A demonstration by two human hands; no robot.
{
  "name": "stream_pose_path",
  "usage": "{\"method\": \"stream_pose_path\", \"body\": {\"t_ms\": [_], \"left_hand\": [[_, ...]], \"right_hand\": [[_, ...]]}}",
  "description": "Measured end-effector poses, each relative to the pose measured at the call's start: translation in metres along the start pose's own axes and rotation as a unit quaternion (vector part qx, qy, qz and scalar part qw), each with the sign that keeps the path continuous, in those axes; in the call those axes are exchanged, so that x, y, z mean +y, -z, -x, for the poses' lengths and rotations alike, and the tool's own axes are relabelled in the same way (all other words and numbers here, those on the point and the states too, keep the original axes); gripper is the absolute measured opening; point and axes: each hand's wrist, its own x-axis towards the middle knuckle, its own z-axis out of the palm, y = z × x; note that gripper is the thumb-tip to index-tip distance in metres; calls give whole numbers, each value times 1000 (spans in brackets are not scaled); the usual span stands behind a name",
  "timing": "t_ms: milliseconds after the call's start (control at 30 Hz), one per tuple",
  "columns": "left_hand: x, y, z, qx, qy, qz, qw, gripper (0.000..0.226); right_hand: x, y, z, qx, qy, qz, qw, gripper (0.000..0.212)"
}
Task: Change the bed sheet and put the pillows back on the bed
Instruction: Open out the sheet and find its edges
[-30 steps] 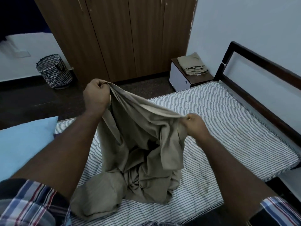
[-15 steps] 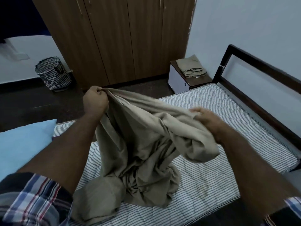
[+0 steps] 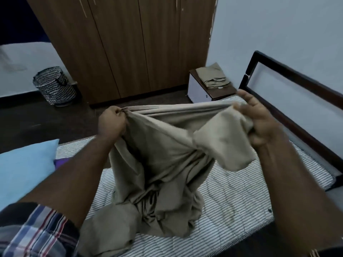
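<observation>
A beige bed sheet (image 3: 163, 164) hangs bunched between my two hands above the bare striped mattress (image 3: 232, 197). My left hand (image 3: 111, 122) grips one edge of the sheet in a fist. At the right, my right hand (image 3: 258, 117) holds another part of the edge, with the cloth draped over its fingers and a flap hanging down. The sheet's lower part lies crumpled on the mattress. A light blue pillow (image 3: 24, 171) lies at the left end of the bed.
A dark wooden bed frame (image 3: 297, 78) runs along the right, against the wall. A small bedside table (image 3: 202, 88) carries a folded beige cloth (image 3: 213, 76). A brown wardrobe (image 3: 120, 43) stands behind, and a zigzag-patterned basket (image 3: 54, 86) sits on the dark floor.
My right hand has moved further right and up, stretching the sheet's top edge taut between my hands. My left hand has kept its grip and stayed nearly in place.
</observation>
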Motion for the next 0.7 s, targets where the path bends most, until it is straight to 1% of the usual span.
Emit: {"method": "stream_pose_path", "body": {"t_ms": [33,67,100,133,167,200,233,267,300,333,367,400,433,467,500,533,567,600,633,667,700], "left_hand": [[4,-4,3,-5,-9,6,1000,25],[7,-7,5,-9,-15,11,1000,25],[8,-9,6,-14,-16,15,1000,24],[7,-11,6,-20,-17,15,1000,23],[5,-11,6,-25,-17,11,999,22],[2,-10,6,-26,-16,2,1000,23],[-2,-10,7,-24,-14,-4,1000,23],[-4,-11,8,-22,-12,-5,1000,23],[-6,-12,9,-22,-8,-1,1000,23],[-5,-13,11,-24,-4,2,1000,22],[-4,-14,13,-27,-2,4,1000,22],[-2,-16,14,-31,-3,6,1000,22],[-1,-18,15,-33,-4,7,999,23],[0,-19,16,-35,-4,10,999,23],[1,-20,16,-36,-5,12,999,23],[2,-20,16,-38,-7,13,999,23],[1,-20,16,-43,-11,14,999,22],[0,-19,15,-47,-14,13,999,21],[-1,-17,14,-48,-16,9,999,20],[-3,-16,14,-46,-17,4,999,20],[-5,-14,13,-41,-20,1,999,21]], "right_hand": [[1,-1,-7,61,3,94,994,21],[12,-3,-8,103,-20,231,967,9],[30,2,-8,104,-57,331,936,11],[48,6,-5,78,-104,367,921,23],[60,8,0,44,-144,356,922,29],[61,8,5,25,-164,315,935,25],[57,7,10,6,-186,211,960,12],[50,9,13,-27,-201,71,977,9],[42,13,14,-58,-186,-85,977,21],[36,17,15,-81,-140,-214,963,33],[30,19,15,-91,-89,-294,947,44],[29,18,19,-99,-53,-316,942,55],[31,13,22,-107,-31,-297,948,63],[39,12,23,-107,-32,-233,966,70],[46,8,23,-84,-59,-123,987,75],[52,5,24,-49,-98,28,994,76],[57,4,22,-15,-135,187,973,70],[59,5,20,8,-155,325,933,59],[55,7,17,27,-151,432,889,45],[48,8,14,60,-113,509,851,33],[35,8,10,127,-45,573,809,25]]}}
